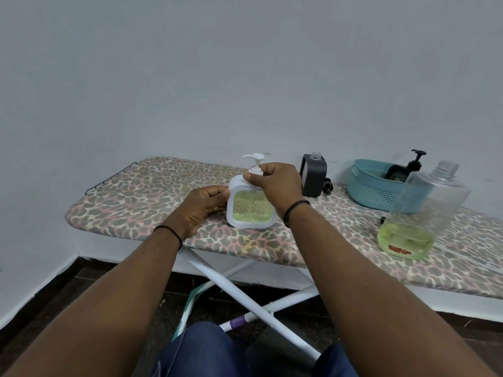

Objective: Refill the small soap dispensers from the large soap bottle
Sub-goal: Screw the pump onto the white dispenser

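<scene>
Left hand (202,206) has its fingers curled round the side of the white soap dispenser (249,210), which stands upright on the ironing board (141,202) with green soap inside. Right hand (275,183) fingers pinch the collar of the white pump (254,161) on top. Off past the right fingers sits the uncapped large soap bottle (424,213); further back, a dark dispenser (313,175) and a teal basket (375,189).

home room, leopard-print ironing board (136,202), bare white wall (245,77)

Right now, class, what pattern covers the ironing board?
The ironing board has a leopard-style spotted cover, grey blotches on cream and pink, shown in the head view.
</scene>
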